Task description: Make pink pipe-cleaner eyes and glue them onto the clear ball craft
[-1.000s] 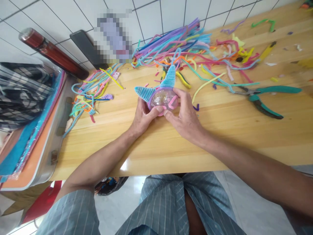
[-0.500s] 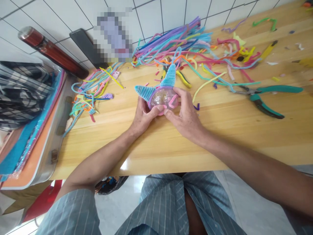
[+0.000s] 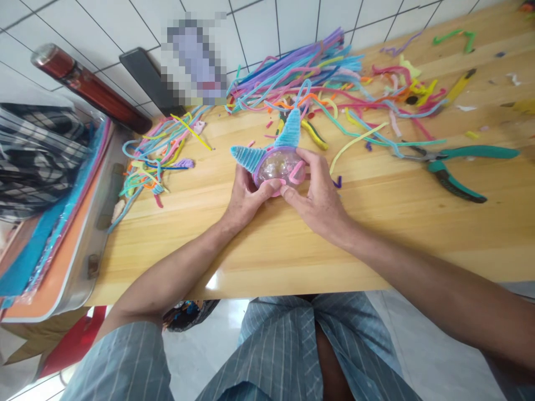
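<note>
Between my two hands is a clear plastic ball (image 3: 279, 164) with a purple band round it and two blue fuzzy pipe-cleaner ears (image 3: 289, 129) at its top. Pink pipe-cleaner pieces (image 3: 297, 172) sit on its front. My left hand (image 3: 247, 192) is closed round the ball's left side, its thumb on the lower pink piece. On the other side my right hand (image 3: 318, 195) grips the ball, thumb at the lower edge and forefinger near the top. Most of the left fingers are hidden behind the ball.
Bundled pipe cleaners (image 3: 288, 69) lie along the wall, with loose ones (image 3: 159, 153) at left. Teal-handled pliers (image 3: 455, 161) rest at right; yellow-handled pliers (image 3: 314, 135) lie behind the ball. A red flask (image 3: 90, 89), a black box (image 3: 148, 78) and an orange case (image 3: 75, 239) stand at left.
</note>
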Demonstrator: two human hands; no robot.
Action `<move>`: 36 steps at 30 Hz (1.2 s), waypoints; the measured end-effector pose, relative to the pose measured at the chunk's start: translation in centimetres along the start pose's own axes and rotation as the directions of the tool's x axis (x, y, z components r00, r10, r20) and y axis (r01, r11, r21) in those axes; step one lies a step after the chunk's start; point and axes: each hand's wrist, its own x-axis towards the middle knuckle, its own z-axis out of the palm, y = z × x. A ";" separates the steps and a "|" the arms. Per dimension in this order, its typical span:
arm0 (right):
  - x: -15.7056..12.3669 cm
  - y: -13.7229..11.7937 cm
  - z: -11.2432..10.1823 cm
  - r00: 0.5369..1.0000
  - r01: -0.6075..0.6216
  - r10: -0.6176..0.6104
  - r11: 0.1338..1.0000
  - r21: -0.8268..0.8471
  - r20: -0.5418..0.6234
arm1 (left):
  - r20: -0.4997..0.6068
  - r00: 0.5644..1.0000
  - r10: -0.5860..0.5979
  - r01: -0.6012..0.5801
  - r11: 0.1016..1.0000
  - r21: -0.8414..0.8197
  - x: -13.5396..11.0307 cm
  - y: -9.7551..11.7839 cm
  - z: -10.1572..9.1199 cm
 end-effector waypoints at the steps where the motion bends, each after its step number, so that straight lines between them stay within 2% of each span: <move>1: 0.0 0.0 0.0 1.000 0.002 -0.002 1.000 0.003 0.001 | -0.003 1.000 0.000 0.000 1.000 -0.001 0.0 0.0 0.0; 17: 0.0 0.0 0.0 1.000 -0.010 0.011 0.999 0.041 -0.009 | 0.034 0.999 0.029 -0.030 0.999 0.029 0.0 -0.2 -0.3; 29: -0.2 0.4 -0.3 0.997 0.068 -0.067 0.997 -0.023 0.023 | 0.019 0.999 0.031 -0.031 1.000 0.002 0.0 -0.3 0.0; 33: -0.3 0.6 -0.2 0.999 0.036 -0.037 0.999 0.026 0.032 | 0.029 0.999 0.027 -0.028 0.999 0.016 0.0 -0.5 -0.2; 36: -0.4 0.4 -0.2 1.000 -0.009 0.009 0.993 0.114 -0.002 | 0.038 0.999 0.026 -0.026 0.999 0.022 0.1 -0.6 -0.3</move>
